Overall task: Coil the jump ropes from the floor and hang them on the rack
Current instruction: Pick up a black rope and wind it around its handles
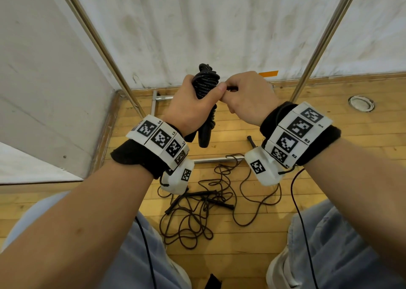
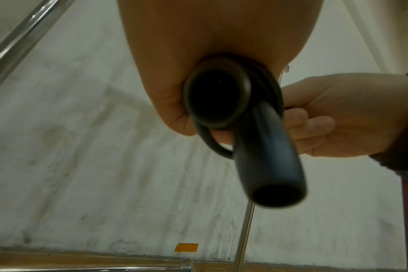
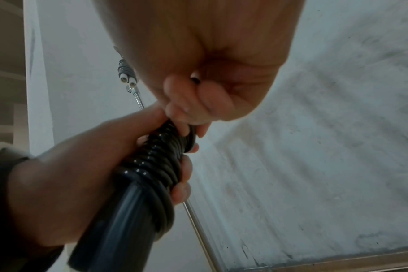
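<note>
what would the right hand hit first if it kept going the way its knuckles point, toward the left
Most likely the black coiled jump rope bundle gripped in the left hand. The right hand already sits right beside it, its fingers pinching the rope's end against the coil, so it would press into the bundle and the left thumb almost at once.

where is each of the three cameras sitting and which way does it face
Head: worn on the head, facing down at both forearms, the left hand, the right hand and loose ropes on the floor.
Left wrist: under the left palm, facing the wall; shows two handle ends.
Right wrist: under the right fist, facing the wound cord.
Shared: every view shows the coiled rope and both hands.
</note>
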